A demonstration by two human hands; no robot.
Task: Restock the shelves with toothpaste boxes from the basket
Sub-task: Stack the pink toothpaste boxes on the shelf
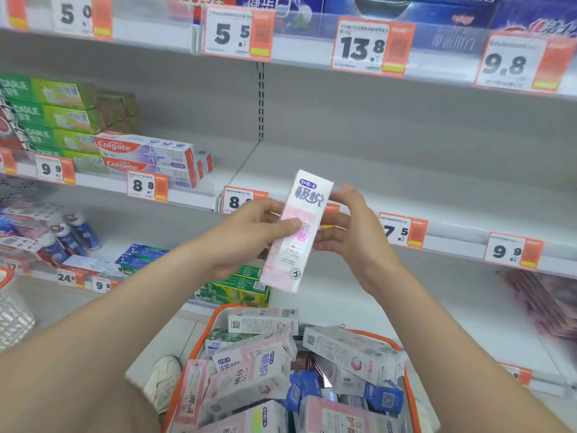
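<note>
A pink and white toothpaste box (304,214) stands almost upright in the air in front of the middle shelf (390,182). My left hand (249,232) grips its left side, thumb across the front. My right hand (349,226) touches its right edge with the fingertips, fingers only lightly bent. Below, an orange-rimmed basket (402,351) holds several more boxes, pink-white and blue.
Green Darlie boxes (53,114) and Colgate boxes (146,151) fill the middle shelf's left end; its right stretch is bare. Price tags (402,229) line the shelf edges. Lower shelves hold green boxes (240,289) and small bottles (75,232). A white mesh basket (12,310) sits at far left.
</note>
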